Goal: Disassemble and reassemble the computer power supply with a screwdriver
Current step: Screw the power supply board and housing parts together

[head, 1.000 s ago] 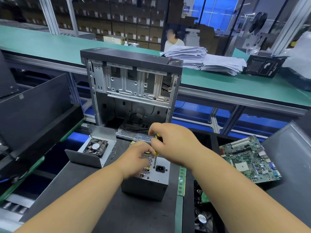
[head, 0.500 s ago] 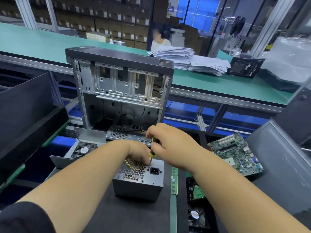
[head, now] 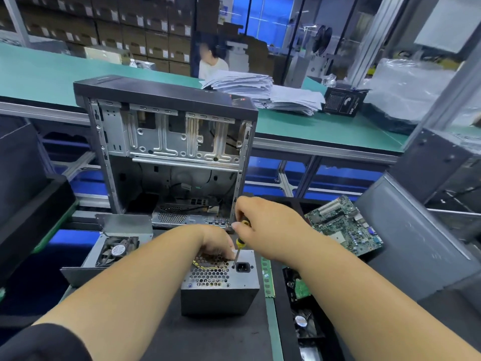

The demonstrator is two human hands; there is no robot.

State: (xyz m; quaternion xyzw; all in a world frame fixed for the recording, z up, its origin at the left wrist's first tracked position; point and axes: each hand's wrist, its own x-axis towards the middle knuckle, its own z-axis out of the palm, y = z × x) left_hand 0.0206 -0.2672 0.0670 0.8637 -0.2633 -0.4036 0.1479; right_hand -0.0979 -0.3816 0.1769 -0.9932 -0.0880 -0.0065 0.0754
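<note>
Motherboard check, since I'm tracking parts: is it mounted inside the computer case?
No: the motherboard lies outside, right of the open computer case.

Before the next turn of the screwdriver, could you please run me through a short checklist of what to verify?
1. Right hand grips the screwdriver handle: ok.
2. Tip meets the power supply face just left of the power socket: ok; whether it is seated in a screw head: cannot tell.
3. Left hand rests on the unit's top to steady it: ok.
4. Unit sits flat on the dark mat: ok.
5. Shaft roughly upright, leaning slightly: ok.
</note>
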